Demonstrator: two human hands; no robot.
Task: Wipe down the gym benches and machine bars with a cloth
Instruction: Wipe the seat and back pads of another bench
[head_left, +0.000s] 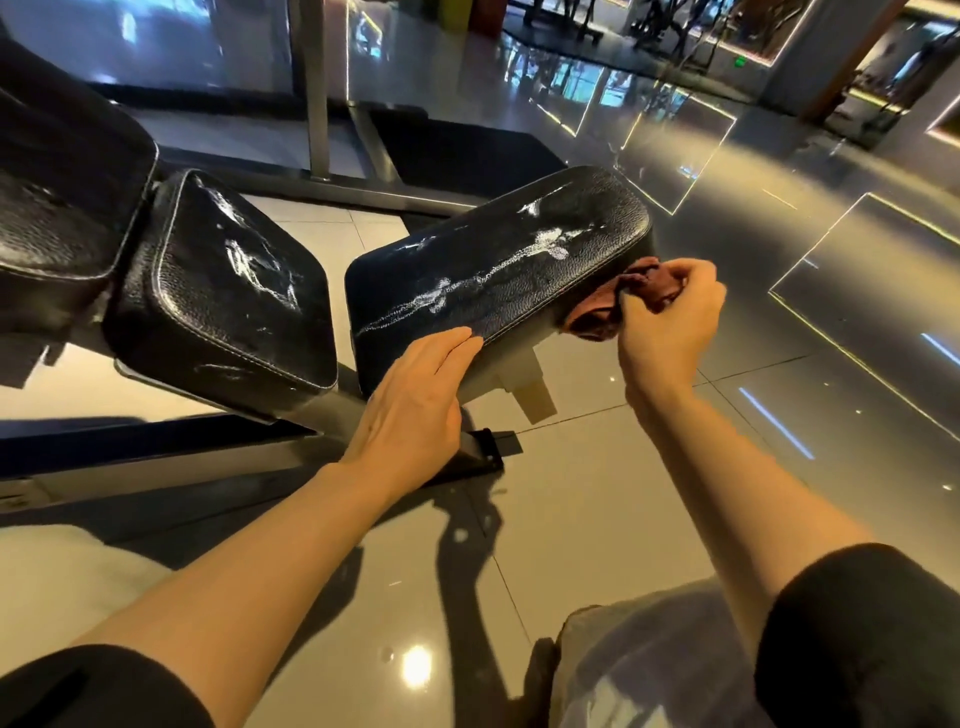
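Two bare hands at work on a black padded bench pad (498, 270), worn and streaked white across its top. Left hand (410, 400) laid flat on the near corner of that pad, fingers (447, 345) straight and together, gripping nothing. Right hand (670, 317) at the pad's right side edge, fingers curled and bunching a reddish-brown cloth (597, 312), pressed against the side of the padding. Second seat pad (228, 296) just left of the first, a gap between them, likewise cracked white. Larger back pad (62, 208) further left. Grey metal frame (322, 93) upright behind. Glossy tiled floor (571, 493) below, bright with reflected lights. Dark sleeves pushed up both forearms.
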